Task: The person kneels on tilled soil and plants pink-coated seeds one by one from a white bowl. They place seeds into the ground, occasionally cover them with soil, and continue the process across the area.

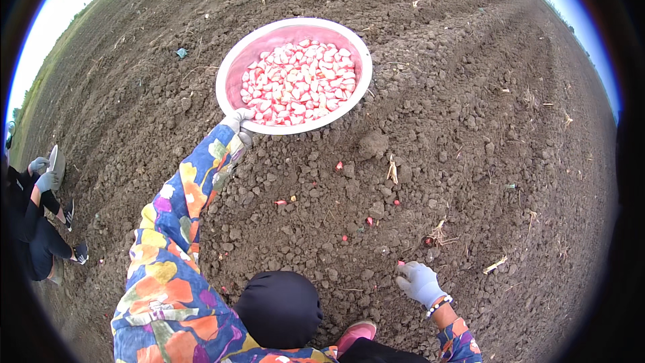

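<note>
My left hand (240, 123), in a pale glove, grips the near-left rim of a white-rimmed basin (370, 68). Many whitish garlic cloves (300, 80) with a red-pink coating lie in the basin. At the lower right my right hand (419, 282), in a light glove with a beaded bracelet at the wrist, is low over the soil, its fingertips at a small red clove (401, 263). Whether the fingers grip that clove is not clear. More red cloves lie scattered on the ground, such as one (339, 166) below the basin and another (280, 202) further left.
Cloddy brown soil (504, 136) stretches all round, with dry plant stalks (440, 236) and a large clod (373, 145). A co-worker (38, 232) in dark clothes, with gloved hands on a basin, is at the far left. My pink shoe (357, 335) is near the bottom edge.
</note>
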`<move>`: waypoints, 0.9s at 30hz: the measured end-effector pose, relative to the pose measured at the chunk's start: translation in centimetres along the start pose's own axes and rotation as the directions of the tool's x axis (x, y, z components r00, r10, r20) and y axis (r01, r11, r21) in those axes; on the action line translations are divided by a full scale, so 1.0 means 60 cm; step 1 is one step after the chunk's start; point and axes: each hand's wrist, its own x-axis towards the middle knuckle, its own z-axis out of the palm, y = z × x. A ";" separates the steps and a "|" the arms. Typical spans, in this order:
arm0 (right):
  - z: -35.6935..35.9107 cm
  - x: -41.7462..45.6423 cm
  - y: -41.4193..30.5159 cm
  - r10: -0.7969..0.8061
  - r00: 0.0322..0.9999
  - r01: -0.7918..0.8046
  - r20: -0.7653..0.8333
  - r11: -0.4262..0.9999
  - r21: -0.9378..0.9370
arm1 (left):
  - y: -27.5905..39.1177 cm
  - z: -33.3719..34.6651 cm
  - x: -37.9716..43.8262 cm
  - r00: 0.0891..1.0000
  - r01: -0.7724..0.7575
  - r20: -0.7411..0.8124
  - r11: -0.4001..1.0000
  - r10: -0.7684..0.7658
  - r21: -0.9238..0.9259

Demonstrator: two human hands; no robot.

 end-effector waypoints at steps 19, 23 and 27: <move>0.033 0.048 -0.157 -0.191 0.981 0.192 -0.033 0.980 0.044 | 0.025 0.175 0.065 0.770 -0.613 0.515 0.213 0.376 0.761; 0.031 0.050 -0.174 -0.181 0.981 0.185 -0.069 0.982 0.043 | -0.004 0.231 0.150 0.745 -0.455 0.580 -0.385 0.329 0.803; 0.062 0.016 -0.178 -0.079 0.997 0.077 0.012 0.992 0.102 | -0.035 0.262 0.158 0.732 -0.421 0.655 -0.630 0.190 0.653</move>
